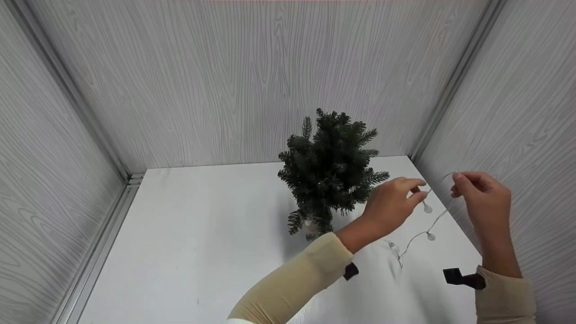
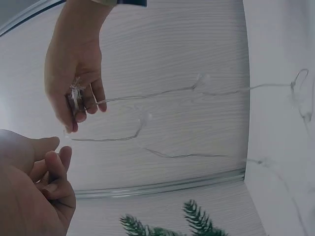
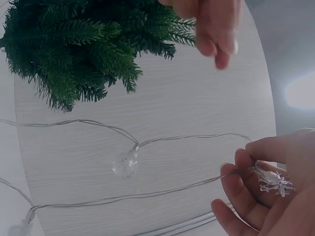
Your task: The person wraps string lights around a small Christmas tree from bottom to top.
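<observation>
A string of fairy lights (image 1: 411, 243) with clear globe bulbs and thin wire hangs from my right hand (image 1: 488, 198), whose thumb and fingertips pinch the wire. In the right wrist view, a clear, spiky snowflake-like piece (image 3: 275, 183) lies within that hand's fingers, and a clear globe bulb (image 3: 125, 163) dangles on the wire. My left hand (image 1: 391, 204) is beside the upper wire, between the tree and my right hand. Its fingers are loosely bent, with thumb and index finger apart and nothing between them. The small green artificial tree (image 1: 330, 162) stands left of both hands.
The white table (image 1: 202, 234) carries the tree near its back and the lower end of the lights on its right side. Pale wood-grain panels rise behind (image 1: 225, 81) and at both sides, the right one (image 1: 517, 112) close to my right hand.
</observation>
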`<action>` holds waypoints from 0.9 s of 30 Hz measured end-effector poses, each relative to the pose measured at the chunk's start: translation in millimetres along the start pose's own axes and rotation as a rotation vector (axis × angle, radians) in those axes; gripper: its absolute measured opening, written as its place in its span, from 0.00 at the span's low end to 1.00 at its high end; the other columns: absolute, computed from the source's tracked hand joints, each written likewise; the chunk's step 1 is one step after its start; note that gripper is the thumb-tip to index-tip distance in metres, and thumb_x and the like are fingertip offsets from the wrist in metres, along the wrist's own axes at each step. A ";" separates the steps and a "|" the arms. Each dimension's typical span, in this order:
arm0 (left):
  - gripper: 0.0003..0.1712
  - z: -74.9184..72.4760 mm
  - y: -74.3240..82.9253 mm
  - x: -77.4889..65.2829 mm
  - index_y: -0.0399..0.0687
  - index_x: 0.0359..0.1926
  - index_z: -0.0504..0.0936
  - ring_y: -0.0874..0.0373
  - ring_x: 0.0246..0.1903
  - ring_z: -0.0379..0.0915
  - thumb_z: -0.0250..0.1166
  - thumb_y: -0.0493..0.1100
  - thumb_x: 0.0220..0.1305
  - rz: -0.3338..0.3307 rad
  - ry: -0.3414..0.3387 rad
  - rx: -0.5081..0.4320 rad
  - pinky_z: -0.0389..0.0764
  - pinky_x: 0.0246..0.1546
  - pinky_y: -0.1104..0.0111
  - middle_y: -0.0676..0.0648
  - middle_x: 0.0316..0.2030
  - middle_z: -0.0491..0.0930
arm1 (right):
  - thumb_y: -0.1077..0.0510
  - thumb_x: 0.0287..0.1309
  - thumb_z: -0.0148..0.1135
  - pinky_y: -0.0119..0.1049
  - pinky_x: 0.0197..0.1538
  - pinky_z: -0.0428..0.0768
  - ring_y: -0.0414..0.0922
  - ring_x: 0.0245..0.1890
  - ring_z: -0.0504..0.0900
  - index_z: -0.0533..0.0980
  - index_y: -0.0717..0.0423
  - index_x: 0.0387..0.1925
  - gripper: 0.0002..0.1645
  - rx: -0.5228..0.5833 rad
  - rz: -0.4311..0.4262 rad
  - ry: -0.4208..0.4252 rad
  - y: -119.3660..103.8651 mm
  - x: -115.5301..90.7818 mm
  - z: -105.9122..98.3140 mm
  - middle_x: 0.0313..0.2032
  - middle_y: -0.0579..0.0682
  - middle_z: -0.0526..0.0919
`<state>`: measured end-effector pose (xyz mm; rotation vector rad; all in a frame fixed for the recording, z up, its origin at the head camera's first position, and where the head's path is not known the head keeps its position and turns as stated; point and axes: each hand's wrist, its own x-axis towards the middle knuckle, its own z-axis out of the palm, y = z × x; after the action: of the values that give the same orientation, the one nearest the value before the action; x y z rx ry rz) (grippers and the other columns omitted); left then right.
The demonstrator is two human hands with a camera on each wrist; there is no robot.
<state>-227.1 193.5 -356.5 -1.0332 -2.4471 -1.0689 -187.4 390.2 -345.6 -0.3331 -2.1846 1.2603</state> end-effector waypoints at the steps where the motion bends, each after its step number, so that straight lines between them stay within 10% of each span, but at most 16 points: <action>1: 0.16 -3.8 1.5 6.9 0.61 0.58 0.84 0.73 0.34 0.77 0.59 0.53 0.75 0.009 -0.011 0.014 0.68 0.29 0.84 0.61 0.44 0.85 | 0.49 0.67 0.65 0.25 0.38 0.77 0.35 0.29 0.83 0.83 0.61 0.45 0.18 -0.006 -0.016 -0.004 -1.0 -0.5 3.1 0.26 0.38 0.84; 14: 0.14 -28.3 4.6 59.3 0.66 0.56 0.85 0.73 0.45 0.79 0.61 0.52 0.74 -0.038 -0.266 0.088 0.76 0.40 0.77 0.64 0.49 0.84 | 0.50 0.70 0.62 0.20 0.36 0.75 0.33 0.31 0.80 0.83 0.63 0.45 0.19 -0.123 -0.195 -0.088 -18.1 -8.0 22.3 0.28 0.42 0.84; 27: 0.10 -42.0 10.0 85.0 0.59 0.48 0.89 0.72 0.43 0.78 0.62 0.47 0.74 -0.019 -0.242 0.011 0.74 0.42 0.81 0.61 0.46 0.85 | 0.54 0.69 0.62 0.18 0.38 0.74 0.29 0.35 0.80 0.82 0.61 0.51 0.17 -0.109 -0.252 -0.047 -32.0 -23.0 25.0 0.36 0.36 0.83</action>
<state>-281.4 210.4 -279.9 -1.2004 -2.6522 -0.9856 -181.8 344.8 -336.3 -0.0680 -2.2573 1.0233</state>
